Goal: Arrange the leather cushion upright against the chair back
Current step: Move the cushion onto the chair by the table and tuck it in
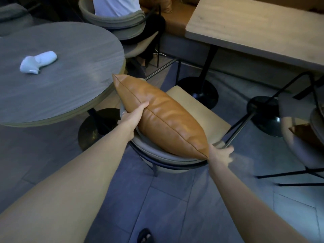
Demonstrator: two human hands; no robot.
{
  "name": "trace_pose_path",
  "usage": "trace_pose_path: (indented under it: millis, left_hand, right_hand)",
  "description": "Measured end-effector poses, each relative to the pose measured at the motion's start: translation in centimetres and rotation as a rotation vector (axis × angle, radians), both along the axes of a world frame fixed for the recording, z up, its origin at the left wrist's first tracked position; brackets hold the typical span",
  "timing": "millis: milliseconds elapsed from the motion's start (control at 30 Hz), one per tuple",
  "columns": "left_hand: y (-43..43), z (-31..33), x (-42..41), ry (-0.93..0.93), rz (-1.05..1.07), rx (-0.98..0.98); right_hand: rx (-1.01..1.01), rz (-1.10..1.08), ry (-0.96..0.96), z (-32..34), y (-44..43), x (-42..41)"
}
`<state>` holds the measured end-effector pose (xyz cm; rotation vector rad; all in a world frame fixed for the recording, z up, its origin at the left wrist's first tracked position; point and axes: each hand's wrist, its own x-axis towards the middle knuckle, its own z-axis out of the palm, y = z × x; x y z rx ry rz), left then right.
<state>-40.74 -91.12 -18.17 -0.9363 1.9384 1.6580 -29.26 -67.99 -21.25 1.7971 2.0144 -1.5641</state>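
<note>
At the centre of the frame, the leather cushion [163, 116] stands on edge along the chair back [168, 157]. My left hand [134, 114] clasps its upper seam; my right hand [221, 155] — blurred — sits at its lower-right corner, grip unclear.

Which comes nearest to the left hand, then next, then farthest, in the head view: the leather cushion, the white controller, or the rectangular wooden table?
From the left hand:
1. Leather cushion, gripped in it.
2. White controller, on the round table, left.
3. Rectangular wooden table, far right.
</note>
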Motion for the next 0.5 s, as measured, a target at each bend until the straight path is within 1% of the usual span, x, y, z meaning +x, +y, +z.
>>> trace_pose_path:
  millis: [33,67,100,200,267,333,500]
  left_hand:
    - [0.1,0.0,0.0,-0.005,-0.001,-0.001]
    - [0.1,0.0,0.0,-0.008,-0.007,0.003]
    - [0.2,0.1,0.0,-0.009,-0.015,0.007]
    - [0.4,0.3,0.1,0.003,-0.023,0.021]
    - [1.1,0.5,0.3,-0.009,-0.021,0.029]
    - [2.3,0.7,0.7,-0.034,-0.016,0.042]
    - [6.4,0.8,1.8,-0.060,0.008,0.085]
  right_hand:
    - [-0.137,0.002,0.025,-0.6,0.2,0.3]
    - [-0.209,0.023,0.035,-0.9,0.4,0.5]
    - [-0.216,0.055,0.037,-0.9,0.5,0.6]
    - [-0.154,0.139,0.037,-0.7,1.5,0.4]
    - [-0.175,0.162,0.034,-0.8,2.8,0.1]
    - [-0.190,0.178,0.033,-0.9,4.5,-0.2]
    - [-0.148,0.253,0.040,-0.6,9.8,-1.1]
